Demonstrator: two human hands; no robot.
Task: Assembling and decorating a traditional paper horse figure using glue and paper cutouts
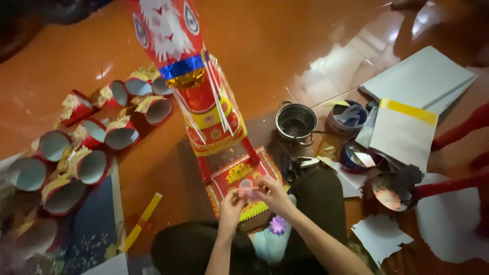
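We see the left hand (230, 204) and right hand (272, 193) apparently pinching a small pink paper piece (248, 189) above the largely decorated red paper figure (204, 97), finished red paper cups (76, 153) lying alongside.

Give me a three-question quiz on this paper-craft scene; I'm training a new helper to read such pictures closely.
1. True or false: the left hand and the right hand meet on one small pink piece.
2. What lies under the hands? A) the metal pot B) the red and gold paper base C) the grey sheets
3. On which side of the picture do the red paper cylinders lie?

Key
1. True: both hands' fingers close on it.
2. B
3. On the left side, on the orange floor.
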